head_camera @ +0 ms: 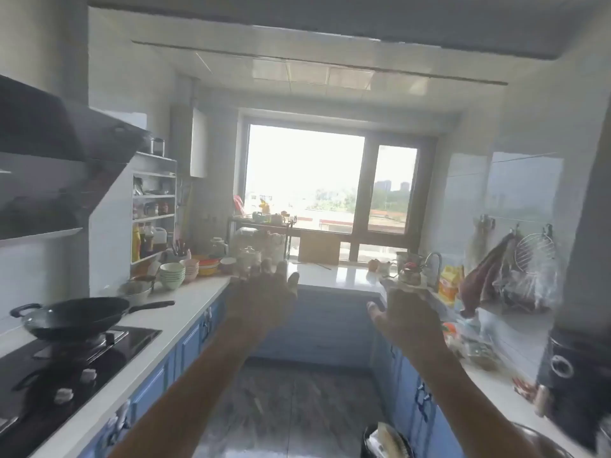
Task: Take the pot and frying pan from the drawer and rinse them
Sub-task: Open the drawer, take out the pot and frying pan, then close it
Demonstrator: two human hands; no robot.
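Both my arms reach forward over the kitchen aisle. My left hand (264, 292) is open with fingers spread and holds nothing. My right hand (405, 312) is open too, palm turned inward, empty. Blue lower cabinets with drawers (195, 338) run along the left, and more blue cabinets (413, 385) line the right; all look closed. A black wok (74, 317) with a long handle sits on the gas hob (76, 361) at the left. A tap (433, 259) rises at the far right counter; the sink itself is hidden. No pot or frying pan from a drawer shows.
Stacked bowls (172, 274) and plates crowd the left counter (185, 302). A shelf of bottles (152, 216) stands behind. Bags, cloths and a rack (515, 279) hang on the right wall. A black appliance (575, 375) stands at near right. A range hood (59, 133) overhangs the hob.
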